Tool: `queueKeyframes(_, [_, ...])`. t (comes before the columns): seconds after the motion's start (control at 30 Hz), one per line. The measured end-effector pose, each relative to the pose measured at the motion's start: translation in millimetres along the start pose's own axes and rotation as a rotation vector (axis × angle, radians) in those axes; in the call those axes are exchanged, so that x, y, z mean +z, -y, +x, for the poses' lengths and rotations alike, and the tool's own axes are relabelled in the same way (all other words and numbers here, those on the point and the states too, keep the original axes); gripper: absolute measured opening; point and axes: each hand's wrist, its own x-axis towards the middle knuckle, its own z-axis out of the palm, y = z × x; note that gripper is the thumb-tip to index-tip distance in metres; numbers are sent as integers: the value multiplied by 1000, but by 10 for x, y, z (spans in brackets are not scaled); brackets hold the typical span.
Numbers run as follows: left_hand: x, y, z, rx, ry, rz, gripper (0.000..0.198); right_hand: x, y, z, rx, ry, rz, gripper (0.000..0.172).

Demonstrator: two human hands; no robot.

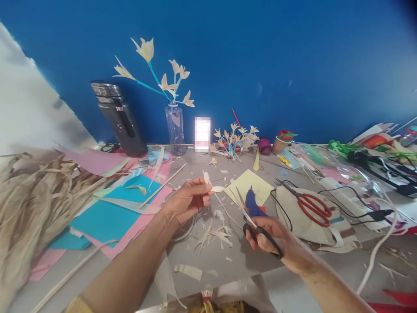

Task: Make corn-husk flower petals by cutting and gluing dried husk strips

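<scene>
Between the thumb and fingers of my left hand (190,198) is a small cream corn-husk flower piece (217,189), with one strip sticking up and another pointing right. My right hand (275,239) grips black-handled scissors (248,217), thumb and fingers in the loops. Their blades are parted and point up and left, apart from the husk piece. Just behind the scissors lies a blue glue gun (254,203), partly over a pale yellow paper sheet (246,180). Cut husk scraps (216,234) lie on the grey table below my hands.
Blue and pink paper sheets (107,217) and a heap of dried husks (29,208) lie left. Behind stand a dark flask (122,121), a bottle (175,130) with husk flowers, and a bunch of small flowers (233,141). Red-handled scissors (314,210), cloth and cables lie right.
</scene>
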Motion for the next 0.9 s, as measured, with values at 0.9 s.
queueKeyframes(0.9, [6,47,-26,-50,120,-71,11,-22,-30,110,30,-35,-144,61])
